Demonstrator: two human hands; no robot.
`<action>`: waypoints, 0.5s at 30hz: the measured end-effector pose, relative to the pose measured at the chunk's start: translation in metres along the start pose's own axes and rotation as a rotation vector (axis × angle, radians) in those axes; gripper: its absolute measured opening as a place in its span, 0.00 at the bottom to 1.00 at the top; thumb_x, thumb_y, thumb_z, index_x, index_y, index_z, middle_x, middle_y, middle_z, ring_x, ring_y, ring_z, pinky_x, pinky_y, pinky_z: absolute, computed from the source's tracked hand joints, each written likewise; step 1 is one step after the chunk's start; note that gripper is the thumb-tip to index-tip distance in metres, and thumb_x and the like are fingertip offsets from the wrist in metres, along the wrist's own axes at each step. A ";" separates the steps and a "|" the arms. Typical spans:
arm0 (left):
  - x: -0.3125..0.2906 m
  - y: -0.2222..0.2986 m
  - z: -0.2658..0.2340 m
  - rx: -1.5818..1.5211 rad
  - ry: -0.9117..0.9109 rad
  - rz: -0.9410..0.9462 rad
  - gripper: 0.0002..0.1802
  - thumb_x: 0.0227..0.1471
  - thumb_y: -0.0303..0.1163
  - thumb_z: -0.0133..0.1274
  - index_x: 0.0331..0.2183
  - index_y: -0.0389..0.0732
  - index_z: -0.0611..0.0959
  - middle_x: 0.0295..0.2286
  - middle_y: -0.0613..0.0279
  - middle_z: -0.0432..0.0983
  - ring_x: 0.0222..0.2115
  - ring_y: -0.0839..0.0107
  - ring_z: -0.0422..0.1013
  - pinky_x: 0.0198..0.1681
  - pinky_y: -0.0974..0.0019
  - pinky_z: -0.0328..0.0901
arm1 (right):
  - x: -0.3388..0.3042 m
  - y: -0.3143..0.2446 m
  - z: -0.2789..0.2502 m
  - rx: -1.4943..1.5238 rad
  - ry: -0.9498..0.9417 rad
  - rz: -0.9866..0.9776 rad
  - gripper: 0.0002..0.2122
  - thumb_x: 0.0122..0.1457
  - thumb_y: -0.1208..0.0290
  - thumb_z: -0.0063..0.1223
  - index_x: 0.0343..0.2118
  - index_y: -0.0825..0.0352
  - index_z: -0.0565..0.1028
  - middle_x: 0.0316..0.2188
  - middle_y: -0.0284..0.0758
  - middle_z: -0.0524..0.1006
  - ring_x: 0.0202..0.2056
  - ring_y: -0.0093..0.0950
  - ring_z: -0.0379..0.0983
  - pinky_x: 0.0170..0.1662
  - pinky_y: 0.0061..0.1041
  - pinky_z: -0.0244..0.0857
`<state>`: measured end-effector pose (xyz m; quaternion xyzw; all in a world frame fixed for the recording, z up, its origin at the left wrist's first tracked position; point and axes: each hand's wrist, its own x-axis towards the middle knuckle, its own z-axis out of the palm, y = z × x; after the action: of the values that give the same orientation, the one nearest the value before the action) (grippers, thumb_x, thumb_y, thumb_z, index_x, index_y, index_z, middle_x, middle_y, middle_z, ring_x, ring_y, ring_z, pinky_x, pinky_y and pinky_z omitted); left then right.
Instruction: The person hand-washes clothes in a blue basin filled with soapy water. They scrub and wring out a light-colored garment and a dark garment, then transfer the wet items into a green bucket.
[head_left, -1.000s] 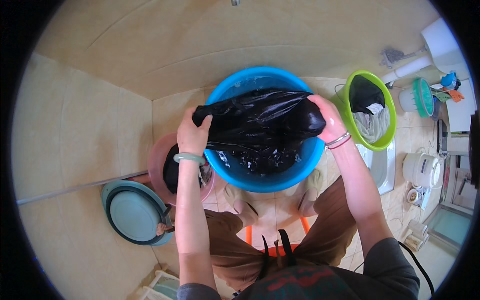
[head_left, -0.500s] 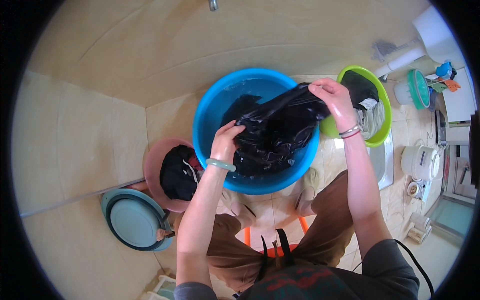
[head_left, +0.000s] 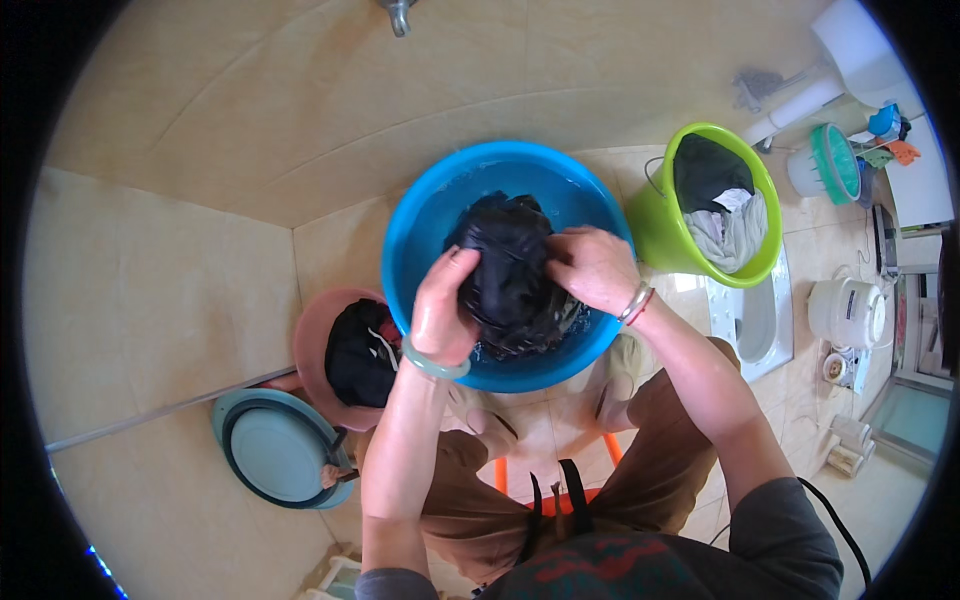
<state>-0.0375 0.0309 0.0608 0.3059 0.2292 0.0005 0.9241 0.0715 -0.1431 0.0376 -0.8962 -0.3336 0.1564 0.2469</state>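
A wet black garment [head_left: 508,270] is bunched up over the blue basin [head_left: 408,215], which holds water. What kind of garment it is, I cannot tell. My left hand [head_left: 443,318], with a pale green bangle at the wrist, grips its left side. From the right, my right hand [head_left: 597,270] grips it with fingers and thumb curled in. Both hands are over the basin, and the garment's lower part reaches down to the water.
Right of the basin stands a lime-green bucket [head_left: 655,228] with dark and pale clothes inside. A pink tub [head_left: 312,345] with dark clothes is at the left, beside a grey-blue folding basin [head_left: 275,455]. Behind the bucket's near side lies a white squat toilet [head_left: 762,325]. A tap [head_left: 398,20] juts from the wall.
My right hand has come left and down, close to my left hand. The black garment, stretched out between the hands before, is now gathered into a bunch.
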 end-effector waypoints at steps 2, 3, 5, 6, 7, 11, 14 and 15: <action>0.009 0.016 -0.014 0.154 0.037 0.116 0.17 0.55 0.31 0.49 0.46 0.35 0.76 0.42 0.57 0.76 0.43 0.66 0.72 0.49 0.65 0.65 | -0.001 0.017 -0.001 0.089 0.234 -0.174 0.06 0.51 0.67 0.55 0.30 0.62 0.80 0.30 0.35 0.78 0.37 0.38 0.72 0.40 0.34 0.67; 0.017 0.020 -0.032 0.268 0.076 0.173 0.16 0.54 0.30 0.51 0.45 0.35 0.77 0.40 0.56 0.78 0.42 0.66 0.73 0.47 0.65 0.65 | 0.001 0.021 -0.001 0.239 0.333 -0.226 0.05 0.50 0.70 0.57 0.29 0.62 0.80 0.29 0.34 0.77 0.37 0.37 0.71 0.39 0.33 0.66; 0.030 0.024 -0.056 0.966 0.233 0.344 0.15 0.52 0.31 0.54 0.42 0.37 0.78 0.36 0.55 0.79 0.38 0.65 0.74 0.44 0.65 0.67 | 0.004 0.028 0.002 0.579 0.217 -0.165 0.04 0.52 0.72 0.59 0.27 0.65 0.76 0.26 0.29 0.74 0.32 0.24 0.70 0.35 0.25 0.62; 0.033 0.025 -0.066 1.317 0.318 0.425 0.15 0.51 0.31 0.55 0.41 0.37 0.79 0.34 0.54 0.79 0.37 0.64 0.75 0.43 0.65 0.67 | 0.000 0.016 -0.008 0.753 0.066 -0.032 0.05 0.54 0.71 0.58 0.26 0.65 0.75 0.25 0.27 0.74 0.31 0.21 0.69 0.35 0.23 0.61; 0.035 0.019 -0.068 1.366 0.362 0.516 0.14 0.49 0.34 0.58 0.38 0.38 0.80 0.30 0.53 0.79 0.32 0.62 0.75 0.40 0.64 0.68 | -0.004 0.010 -0.015 0.915 -0.084 0.109 0.06 0.55 0.71 0.57 0.26 0.66 0.75 0.25 0.25 0.73 0.31 0.17 0.68 0.34 0.21 0.60; 0.037 0.029 -0.066 1.419 0.455 0.577 0.22 0.47 0.32 0.62 0.45 0.37 0.78 0.34 0.54 0.77 0.33 0.62 0.73 0.39 0.63 0.68 | -0.002 0.006 -0.018 1.532 -0.033 0.131 0.05 0.60 0.70 0.50 0.30 0.65 0.72 0.28 0.25 0.71 0.32 0.17 0.67 0.39 0.20 0.61; 0.028 0.032 -0.042 1.344 0.529 0.947 0.21 0.44 0.28 0.63 0.43 0.38 0.78 0.36 0.56 0.75 0.35 0.61 0.72 0.41 0.61 0.67 | 0.002 0.023 -0.011 1.701 0.205 0.231 0.07 0.61 0.70 0.48 0.38 0.66 0.74 0.35 0.30 0.77 0.38 0.22 0.73 0.46 0.23 0.66; 0.024 0.029 -0.038 1.345 0.538 1.098 0.20 0.43 0.27 0.63 0.42 0.38 0.79 0.37 0.57 0.75 0.36 0.61 0.72 0.42 0.62 0.67 | 0.004 0.021 -0.012 1.730 0.220 0.286 0.08 0.61 0.69 0.48 0.39 0.66 0.74 0.35 0.30 0.77 0.38 0.23 0.73 0.46 0.24 0.67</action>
<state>-0.0282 0.0791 0.0401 0.8366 0.2112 0.3780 0.3356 0.0913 -0.1586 0.0357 -0.4387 0.0426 0.2965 0.8473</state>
